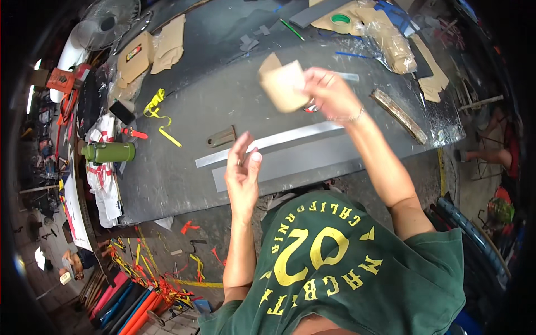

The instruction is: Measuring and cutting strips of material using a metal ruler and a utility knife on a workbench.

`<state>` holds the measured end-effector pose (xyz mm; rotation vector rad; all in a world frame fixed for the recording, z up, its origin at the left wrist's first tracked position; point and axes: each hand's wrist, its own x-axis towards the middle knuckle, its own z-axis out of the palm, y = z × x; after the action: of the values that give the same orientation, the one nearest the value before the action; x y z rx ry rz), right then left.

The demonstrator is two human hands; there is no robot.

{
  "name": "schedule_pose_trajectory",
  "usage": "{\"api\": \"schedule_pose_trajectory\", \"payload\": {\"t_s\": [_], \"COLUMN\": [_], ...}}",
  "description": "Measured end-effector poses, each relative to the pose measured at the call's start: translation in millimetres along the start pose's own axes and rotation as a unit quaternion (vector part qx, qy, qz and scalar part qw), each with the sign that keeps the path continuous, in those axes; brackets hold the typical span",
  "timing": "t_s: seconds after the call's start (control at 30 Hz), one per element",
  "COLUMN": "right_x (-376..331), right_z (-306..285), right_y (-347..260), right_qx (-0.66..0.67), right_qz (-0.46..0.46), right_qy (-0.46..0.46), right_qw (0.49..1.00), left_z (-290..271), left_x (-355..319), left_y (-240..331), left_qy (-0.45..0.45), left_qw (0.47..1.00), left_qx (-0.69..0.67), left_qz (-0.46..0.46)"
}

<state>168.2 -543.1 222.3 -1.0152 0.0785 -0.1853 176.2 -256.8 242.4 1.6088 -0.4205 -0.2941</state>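
Note:
Over the middle of the dark table, my right hand [330, 95] is closed on a folded tan card piece [283, 88], blurred by motion. Something small, red and dark, shows under its fingers; I cannot make out what it is. My left hand [242, 177] is raised, empty, with thumb and fingers apart. Beneath and between the hands lies a long silvery metal strip [279, 138], like a straightedge. Nearer to me, a flat grey strip of sheet material [285, 159] runs beside it. A worn flat metal piece [222, 137] rests just beyond my left fingertips.
A worn wooden bar [399, 117] lies at right. Yellow tape [155, 103], a phone [122, 112] and a green bottle [109, 152] are at left. Tan patterns [168, 44], a green tape roll [340, 20] and plastic wrap [391, 47] sit farther back. A fan [107, 23] stands far left.

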Motion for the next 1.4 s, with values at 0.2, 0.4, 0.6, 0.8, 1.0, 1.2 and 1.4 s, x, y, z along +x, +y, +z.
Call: {"api": "schedule_pose_trajectory", "payload": {"t_s": [0.2,0.4,0.6,0.8,1.0,1.2,1.4], "right_x": [-78,-108,-155,-193,-207,-195,-189], "right_z": [84,78,20,-91,-136,-131,-130], "right_y": [45,50,-14,6,73,79,77], "right_qx": [-0.101,-0.038,-0.127,-0.214,-0.282,-0.310,-0.337], "right_qz": [0.010,0.054,0.021,0.040,0.072,0.086,0.084], "right_qy": [-0.115,-0.099,0.128,0.375,0.410,0.412,0.416], "right_qw": [0.988,0.993,0.983,0.901,0.864,0.852,0.840], "left_z": [9,-12,-65,-168,-173,-108,-37], "left_x": [-1,-11,-8,6,9,-1,-3], "left_y": [28,8,-3,-93,-103,-95,-111], "left_qy": [-0.049,-0.093,0.034,0.056,0.033,-0.079,-0.241], "left_qw": [0.992,0.986,0.991,0.978,0.926,0.836,0.822], "left_qx": [-0.098,-0.110,0.059,0.081,0.335,0.531,0.469], "left_qz": [-0.057,-0.088,-0.117,-0.183,-0.172,0.115,0.213]}}
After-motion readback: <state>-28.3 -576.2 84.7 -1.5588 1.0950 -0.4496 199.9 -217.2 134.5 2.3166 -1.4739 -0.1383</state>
